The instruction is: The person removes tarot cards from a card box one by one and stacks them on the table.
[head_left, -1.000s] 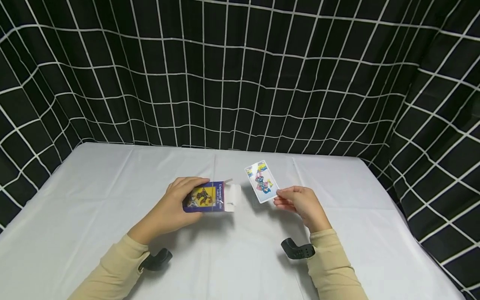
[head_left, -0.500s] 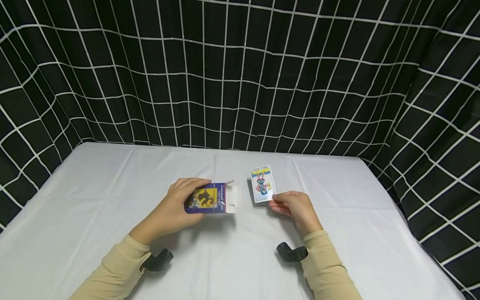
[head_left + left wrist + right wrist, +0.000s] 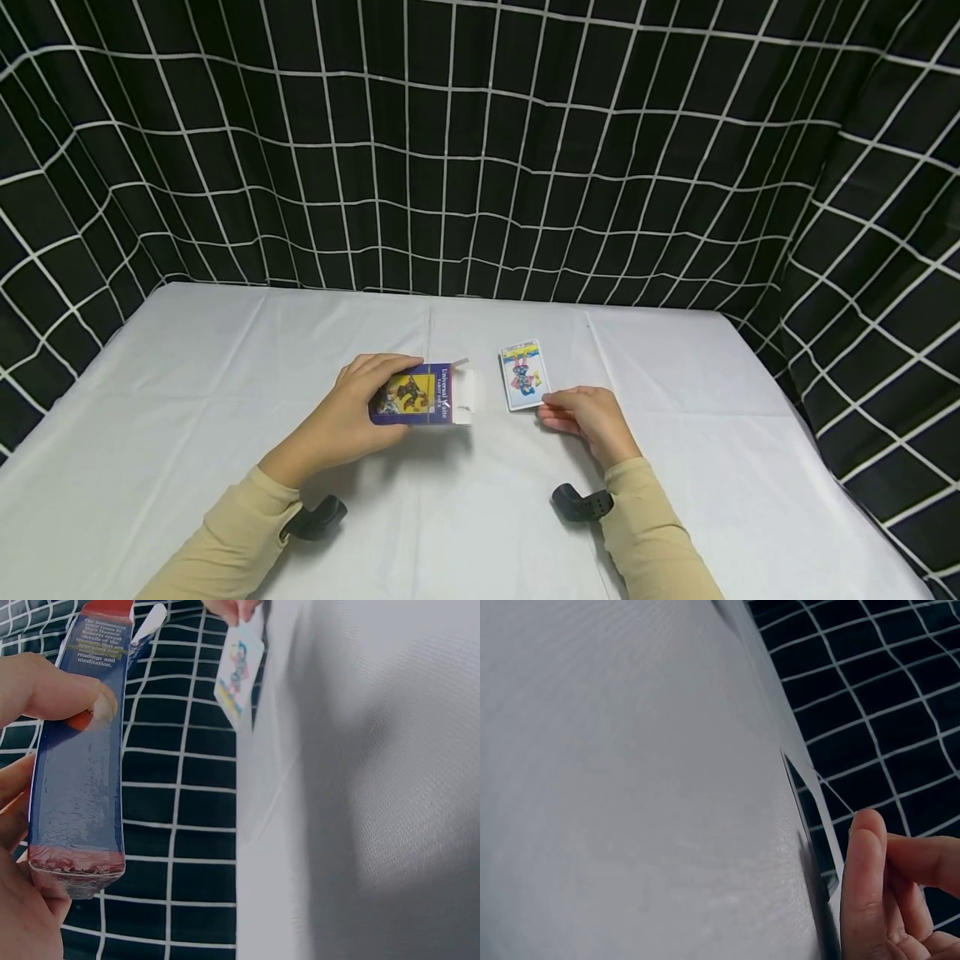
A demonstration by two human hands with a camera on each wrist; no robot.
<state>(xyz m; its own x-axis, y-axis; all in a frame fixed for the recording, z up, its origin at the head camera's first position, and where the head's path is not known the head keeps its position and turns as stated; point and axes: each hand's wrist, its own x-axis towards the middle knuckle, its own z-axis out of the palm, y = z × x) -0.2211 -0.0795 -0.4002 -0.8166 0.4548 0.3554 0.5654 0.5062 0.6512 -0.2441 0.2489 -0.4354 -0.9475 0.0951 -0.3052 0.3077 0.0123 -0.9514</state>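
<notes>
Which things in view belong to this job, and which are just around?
Job:
tarot box, flap open, in the left grip
picture card, in the right grip

Just around:
white cloth
gridded curtain
dark wrist devices

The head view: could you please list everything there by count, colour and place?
Rectangular cardboard tarot box: 1, blue with yellow picture, in the left hand
White-bordered printed card: 1 face showing, multicoloured, pinched by the right hand
Cloth-covered table: 1, white, beneath both hands
Gridded fabric curtain: count unclear, black and white, behind and beside the table
Wrist cameras: 2, black, one per wrist
Sleeves: 2, beige, on forearms
Hands: 2, bare, over the table
</notes>
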